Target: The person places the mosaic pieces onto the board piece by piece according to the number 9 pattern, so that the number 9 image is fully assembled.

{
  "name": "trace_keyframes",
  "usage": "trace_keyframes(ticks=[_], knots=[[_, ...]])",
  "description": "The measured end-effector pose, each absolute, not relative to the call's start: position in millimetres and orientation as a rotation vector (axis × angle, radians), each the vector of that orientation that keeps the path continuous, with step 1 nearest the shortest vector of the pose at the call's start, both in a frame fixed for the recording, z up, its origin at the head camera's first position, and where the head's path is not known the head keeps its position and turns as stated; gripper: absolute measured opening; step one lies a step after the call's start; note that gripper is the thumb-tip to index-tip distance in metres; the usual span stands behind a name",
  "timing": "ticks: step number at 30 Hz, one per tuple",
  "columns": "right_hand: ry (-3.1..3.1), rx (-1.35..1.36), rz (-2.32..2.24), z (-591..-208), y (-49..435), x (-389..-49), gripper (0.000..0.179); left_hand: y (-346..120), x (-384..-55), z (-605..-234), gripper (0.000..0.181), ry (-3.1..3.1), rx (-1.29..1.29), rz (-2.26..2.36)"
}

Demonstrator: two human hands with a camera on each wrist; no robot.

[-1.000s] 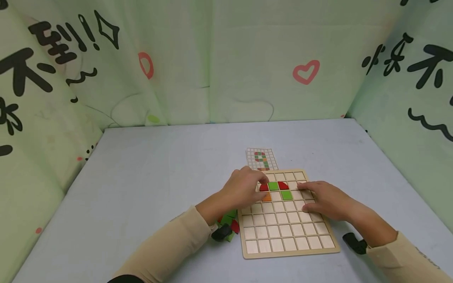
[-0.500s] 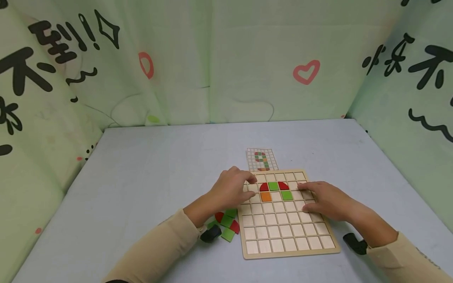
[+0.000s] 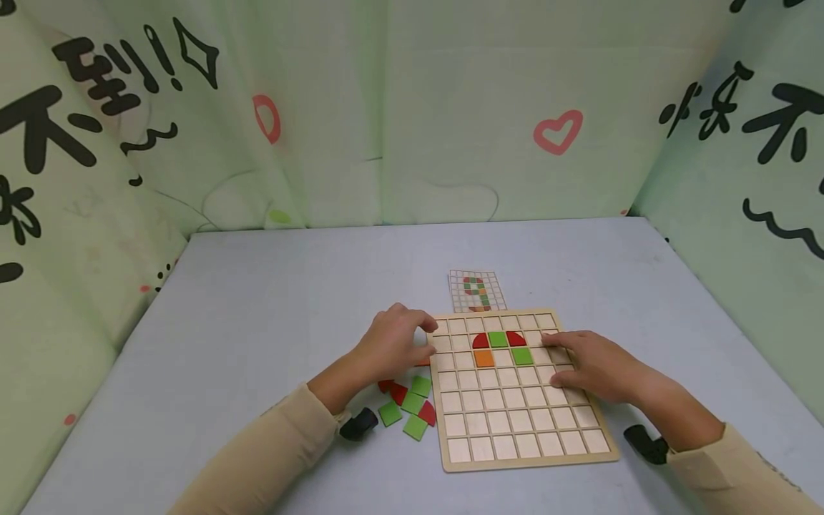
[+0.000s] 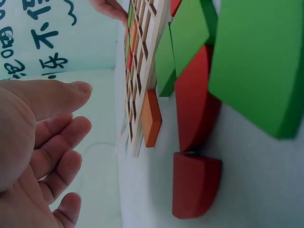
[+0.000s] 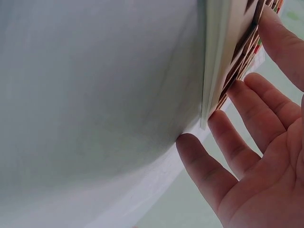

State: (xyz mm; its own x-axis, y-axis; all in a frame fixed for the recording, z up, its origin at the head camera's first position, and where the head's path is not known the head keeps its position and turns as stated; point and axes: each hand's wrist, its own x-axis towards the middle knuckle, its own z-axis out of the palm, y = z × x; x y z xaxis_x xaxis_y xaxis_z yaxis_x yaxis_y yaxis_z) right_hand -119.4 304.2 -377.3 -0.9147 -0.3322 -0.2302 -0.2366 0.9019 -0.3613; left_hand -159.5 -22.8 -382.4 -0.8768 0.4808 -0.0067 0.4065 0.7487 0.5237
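A wooden grid board (image 3: 515, 422) lies on the table. In its upper cells sit two red rounded tiles (image 3: 480, 341), two green square tiles (image 3: 496, 339) and an orange tile (image 3: 483, 358). My left hand (image 3: 393, 340) hovers at the board's left edge, fingers loosely bent, nothing between thumb and fingertips. Below it, an orange piece (image 4: 152, 118) lies against the board's side, partly hidden in the head view. My right hand (image 3: 599, 365) rests on the board's right edge; its thumb and fingertips touch the grid with fingers fairly straight.
Loose green tiles (image 3: 414, 403) and red rounded tiles (image 4: 197, 185) lie left of the board. Behind it a printed card (image 3: 476, 290) shows a coloured pattern on a grid, its lower end by the board's top edge. Printed curtains (image 3: 412, 114) enclose the table.
My left hand has drawn back leftward off the board, uncovering the red and orange tiles in the grid and more of the loose pile. My right hand stays in place.
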Motion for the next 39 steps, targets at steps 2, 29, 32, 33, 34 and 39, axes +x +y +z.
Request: trace_keyframes(ticks=[2, 29, 32, 33, 34, 39], knots=[[2.777, -0.422, -0.475, -377, 304, -119, 0.069, -25, -160, -384, 0.029, 2.8, 0.71, 0.793], [2.779, -0.415, -0.488, -378, 304, -119, 0.067, -42, -162, -395, 0.033, 2.743, 0.718, 0.605], [2.778, -0.412, -0.488, -378, 303, -119, 0.067, -42, -162, -396, 0.031, 2.741, 0.738, 0.59], [2.778, -0.411, -0.489, -378, 303, -119, 0.067, -42, -162, -397, 0.03, 2.742, 0.749, 0.579], [2.779, -0.411, -0.489, -378, 303, -119, 0.067, -42, -162, -397, 0.03, 2.742, 0.76, 0.567], [2.782, -0.418, -0.492, -378, 303, -119, 0.067, -41, -161, -399, 0.025, 2.754, 0.787, 0.534]])
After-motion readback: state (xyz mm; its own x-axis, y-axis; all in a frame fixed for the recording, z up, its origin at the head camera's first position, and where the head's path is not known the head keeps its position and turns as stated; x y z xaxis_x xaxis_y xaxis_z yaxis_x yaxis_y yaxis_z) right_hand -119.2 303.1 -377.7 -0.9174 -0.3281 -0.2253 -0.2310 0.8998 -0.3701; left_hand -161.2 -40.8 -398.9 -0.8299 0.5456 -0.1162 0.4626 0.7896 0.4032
